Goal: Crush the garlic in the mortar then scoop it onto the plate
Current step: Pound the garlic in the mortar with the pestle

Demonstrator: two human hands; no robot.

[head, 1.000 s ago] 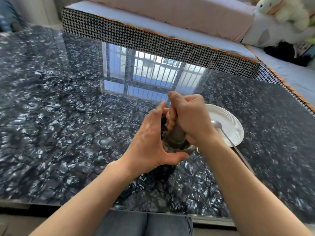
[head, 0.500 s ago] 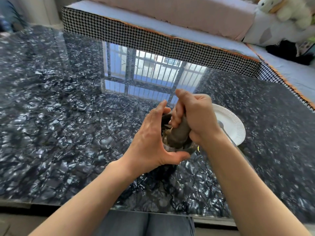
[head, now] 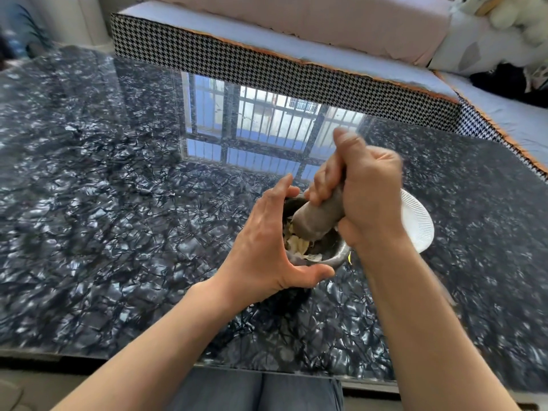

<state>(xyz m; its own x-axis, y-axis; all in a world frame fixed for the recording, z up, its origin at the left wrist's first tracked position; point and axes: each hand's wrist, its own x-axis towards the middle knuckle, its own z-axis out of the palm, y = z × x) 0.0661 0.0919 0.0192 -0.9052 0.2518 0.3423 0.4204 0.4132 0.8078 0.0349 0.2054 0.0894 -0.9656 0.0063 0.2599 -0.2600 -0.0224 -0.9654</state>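
Observation:
A dark stone mortar (head: 335, 256) stands on the glossy black marble table, just in front of me. Pale crushed garlic (head: 298, 244) lies inside it at the left. My left hand (head: 267, 244) grips the mortar's left side, thumb under its near rim. My right hand (head: 366, 194) holds a grey stone pestle (head: 318, 218) in a fist, tilted, its thick end over the garlic. A white paper plate (head: 418, 221) lies right of the mortar, mostly hidden behind my right hand.
The marble table (head: 118, 203) reflects a barred window at its middle. A houndstooth-edged sofa (head: 267, 69) borders the table's far and right sides, with cushions and plush toys (head: 516, 16) on it. My knees show below the table's near edge.
My right hand has lifted and tilted the pestle up and to the right, baring the crushed garlic. The spoon seen beside the plate earlier is now hidden by my right arm.

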